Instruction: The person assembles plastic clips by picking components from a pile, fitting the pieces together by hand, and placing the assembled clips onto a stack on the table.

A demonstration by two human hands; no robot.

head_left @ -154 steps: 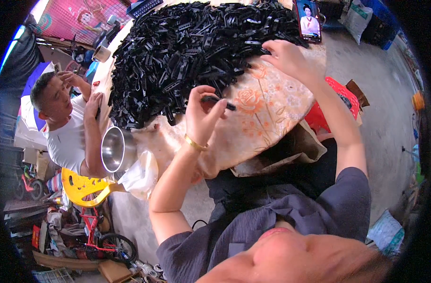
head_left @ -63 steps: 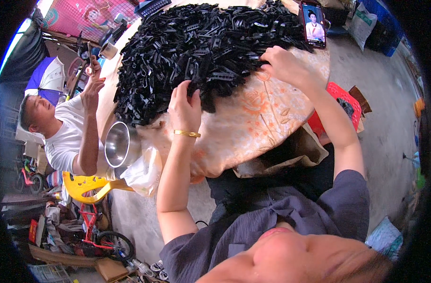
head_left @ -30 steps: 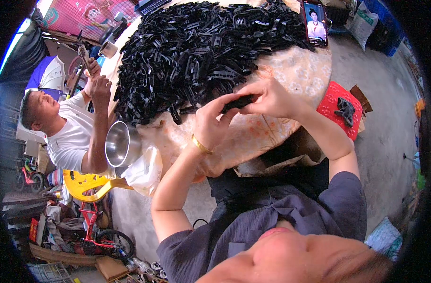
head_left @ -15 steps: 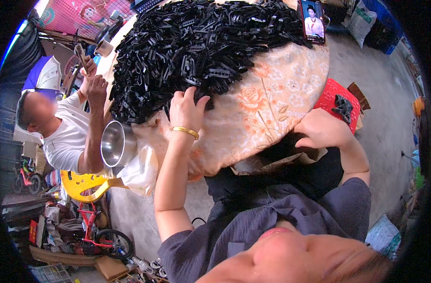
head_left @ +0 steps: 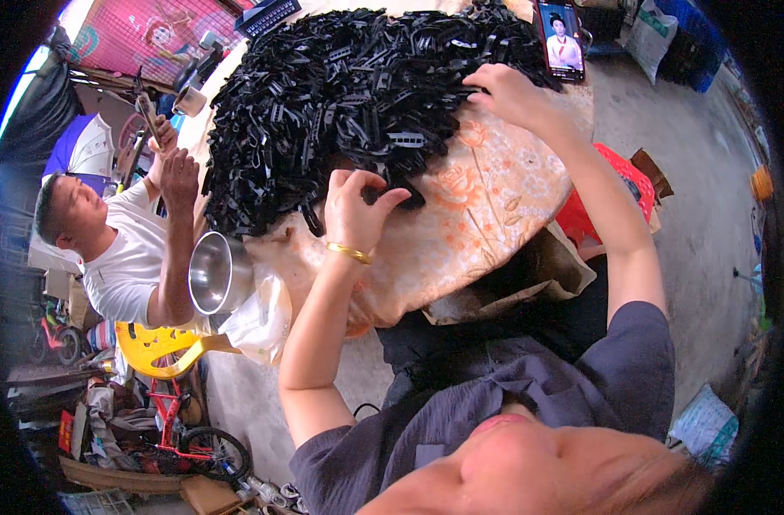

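Left hand [head_left: 355, 210] is held at the front fringe of a large pile of black plastic pieces [head_left: 323, 112], toward the near edge of the tabletop [head_left: 495, 189]. Its thumb and fingers are curved; dark pieces are seen just beside them, and whether one is gripped cannot be told. A gold-coloured bracelet [head_left: 349, 252] is worn on that wrist. The right hand [head_left: 516, 101] is raised at the right fringe of the pile, with its thumb and fingers held apart.

The far and left parts of the tabletop are covered by the pile, in which the pieces, long and narrow, are heaped in every direction. Toward the right and near edges, a pale cloth [head_left: 461, 257] printed with orange flowers is left exposed. A phone [head_left: 564, 47], on whose lit screen a figure in white is shown, is stood at the far right edge.

A shiny metal bowl [head_left: 238, 276] is placed at the near left edge, tilted, with a white plastic bag [head_left: 259, 324] just beside it. Below the near edge, a brown open-mouthed bag [head_left: 574, 262] is partly seen. Beyond the right edge, a red stool [head_left: 581, 219] is partly hidden by the right arm. Past the left edge, a co-worker [head_left: 134, 257] in a white shirt is seen, both hands raised, near a yellow chair [head_left: 147, 348].
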